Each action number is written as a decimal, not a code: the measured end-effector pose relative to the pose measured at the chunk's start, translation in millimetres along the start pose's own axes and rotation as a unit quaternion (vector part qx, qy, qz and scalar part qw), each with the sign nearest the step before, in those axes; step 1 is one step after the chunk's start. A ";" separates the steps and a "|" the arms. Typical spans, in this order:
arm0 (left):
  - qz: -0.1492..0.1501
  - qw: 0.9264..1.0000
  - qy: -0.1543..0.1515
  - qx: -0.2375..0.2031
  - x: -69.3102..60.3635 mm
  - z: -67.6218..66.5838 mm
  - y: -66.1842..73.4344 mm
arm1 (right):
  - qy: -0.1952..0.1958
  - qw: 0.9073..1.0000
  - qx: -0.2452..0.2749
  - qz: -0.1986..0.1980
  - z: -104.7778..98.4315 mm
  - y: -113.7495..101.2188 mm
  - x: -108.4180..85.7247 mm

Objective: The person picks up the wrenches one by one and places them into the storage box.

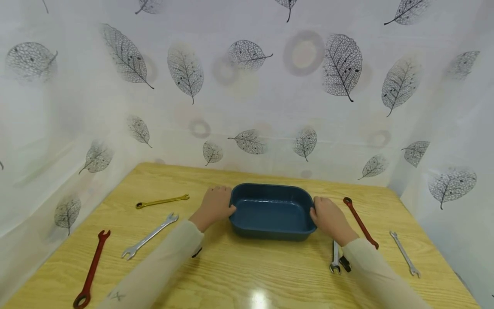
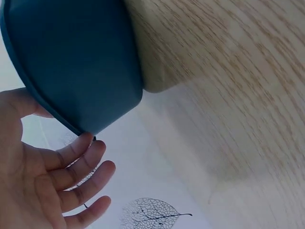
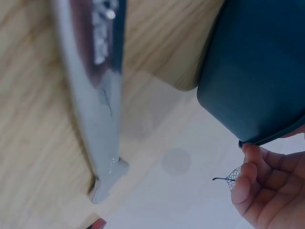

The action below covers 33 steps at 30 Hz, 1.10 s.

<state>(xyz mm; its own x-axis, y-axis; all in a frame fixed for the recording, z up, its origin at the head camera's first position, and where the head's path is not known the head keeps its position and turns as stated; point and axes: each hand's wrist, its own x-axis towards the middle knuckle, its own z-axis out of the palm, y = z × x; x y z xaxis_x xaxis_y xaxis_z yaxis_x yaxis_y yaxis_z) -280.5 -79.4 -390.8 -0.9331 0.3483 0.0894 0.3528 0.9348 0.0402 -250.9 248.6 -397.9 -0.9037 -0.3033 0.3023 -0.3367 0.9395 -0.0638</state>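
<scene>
Head: your left hand (image 1: 216, 205) and right hand (image 1: 329, 216) grip opposite ends of the blue tray (image 1: 273, 212), mid-bench (image 1: 247, 270). Left wrist: thumb and forefinger pinch the rim, other fingers spread. Right wrist: rim pinched, fingers bent; silver wrench (image 3: 102, 124) nearby.

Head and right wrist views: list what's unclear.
Head view: rest of the dark thing, under the left sleeve.
Head view: part of the black piece, behind the right sleeve.
Right wrist view: markings on the silver wrench, blurred.
Right wrist view: rest of the red thing, below the bottom edge.
</scene>
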 end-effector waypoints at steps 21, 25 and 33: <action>-0.004 1.000 -0.003 0.000 -27.5 -9.7 -2.2 | 0.008 1.000 0.003 0.001 1.1 -17.6 -17.0; -0.003 1.000 -0.004 0.004 -30.8 -9.4 -3.6 | 0.011 1.000 0.005 0.002 -0.6 -21.7 -19.0; 0.001 1.000 -0.003 0.000 -39.5 -10.4 -5.5 | 0.010 1.000 0.006 0.000 -1.4 -27.0 -22.5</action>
<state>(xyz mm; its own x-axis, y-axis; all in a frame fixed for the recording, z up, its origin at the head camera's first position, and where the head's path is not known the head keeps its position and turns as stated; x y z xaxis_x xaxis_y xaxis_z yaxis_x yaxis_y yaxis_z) -244.9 -99.0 -384.1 -0.9330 0.3499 0.0839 0.3541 0.9344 0.0402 -221.2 230.3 -401.6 -0.8981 -0.3003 0.3212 -0.3404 0.9373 -0.0753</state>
